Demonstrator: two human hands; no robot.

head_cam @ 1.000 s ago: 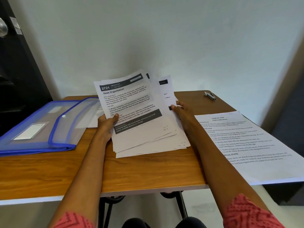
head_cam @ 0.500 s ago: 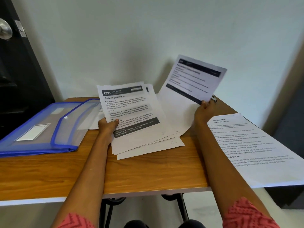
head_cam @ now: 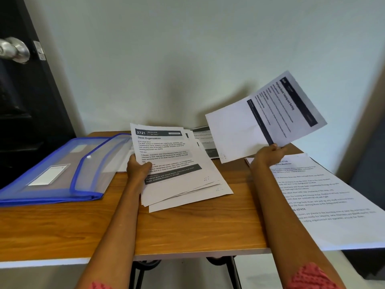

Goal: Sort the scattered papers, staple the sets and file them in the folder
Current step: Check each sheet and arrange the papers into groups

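The left hand [head_cam: 138, 170] grips the stack [head_cam: 177, 170] at its left edge, thumb on the top page, at the centre of the frame; the stack is fanned and its lower edges rest on the table [head_cam: 187, 226]. The right hand [head_cam: 269, 153] pinches one sheet [head_cam: 264, 119] by its lower edge and holds it raised and tilted in the right half of the frame, clear of the stack. The sheet's long axis runs from lower left to upper right, with the printed header toward the upper right corner. Directly below and to the right of the right hand lies a large sheet [head_cam: 325, 195], flat, overhanging the table's right edge. The right hand is the nearer hand to it; the raised sheet would need only to come down and to the right to land there, if that is its group. More papers [head_cam: 205, 138] lie flat behind the stack, near the wall. The folder [head_cam: 54, 170] lies at the left of the frame, flap side toward the stack, nearer the left hand. Sorting appears to be in progress; no set is stapled or filed. No stapler is visible
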